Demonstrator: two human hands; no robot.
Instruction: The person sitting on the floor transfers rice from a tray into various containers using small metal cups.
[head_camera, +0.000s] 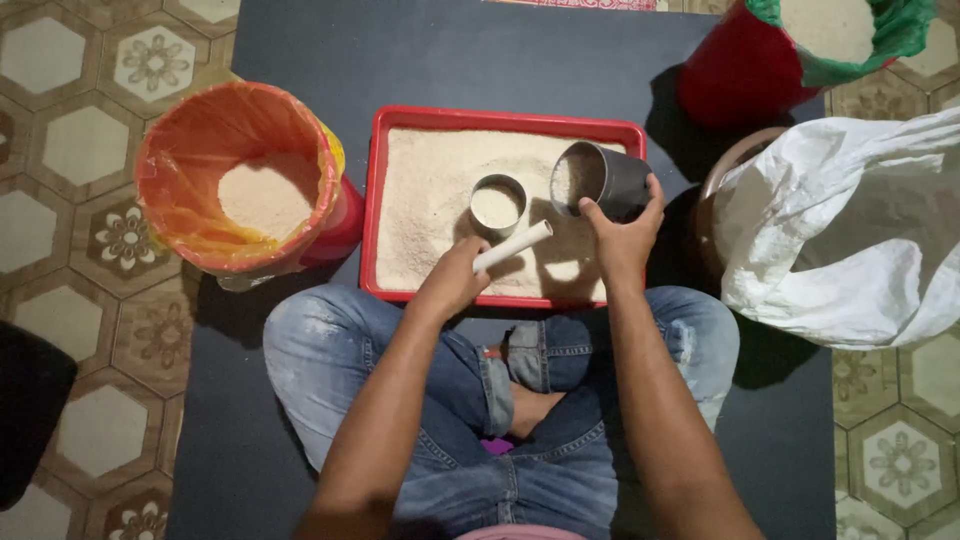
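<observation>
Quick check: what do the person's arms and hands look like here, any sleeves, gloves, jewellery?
Both arms are bare from hand to the frame's lower edge: no sleeves show. The left hand and right hand have no gloves, and no rings, watch or bracelets can be seen. Fingers are bare too. The only clothing in view is blue jeans, faded and a little distressed at the knees.

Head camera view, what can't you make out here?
- Red bucket: cut off by the top edge.
- Basin: mostly covered by the white sack.
- Left hand: palm faces away; white pipe end hidden in its grip.
- Dark object: cut by the left edge.
</observation>
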